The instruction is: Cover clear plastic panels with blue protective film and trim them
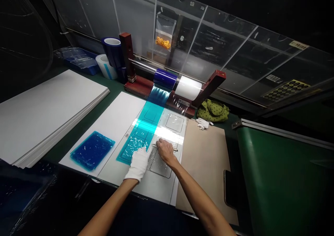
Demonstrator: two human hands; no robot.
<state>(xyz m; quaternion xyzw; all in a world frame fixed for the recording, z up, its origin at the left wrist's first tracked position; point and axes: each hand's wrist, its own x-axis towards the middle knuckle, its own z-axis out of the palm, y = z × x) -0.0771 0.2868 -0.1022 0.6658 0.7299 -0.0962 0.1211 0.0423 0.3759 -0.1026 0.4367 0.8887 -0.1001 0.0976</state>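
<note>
My left hand (139, 163) wears a white glove and lies with its fingers stretched out on the lower part of the blue film strip (146, 124). My bare right hand (165, 150) is closed around a slim pen-like tool (175, 149); its thin tip points left towards my gloved fingertips, at the film's right edge. Clear film with black outlined rectangles (174, 123) lies right of the blue strip, partly under my right hand. Both films run down from a blue roll (165, 76) and a whitish clear roll (189, 87) on a rod.
A dark red wooden stand (138, 84) carries the rolls. Left are a blue film stack (92, 150), a thick pile of white sheets (49, 107) and spare rolls (106, 66). Right are brown board (205, 159), a phone (230, 189), a white glove (204, 123) and a green pouch (213, 110).
</note>
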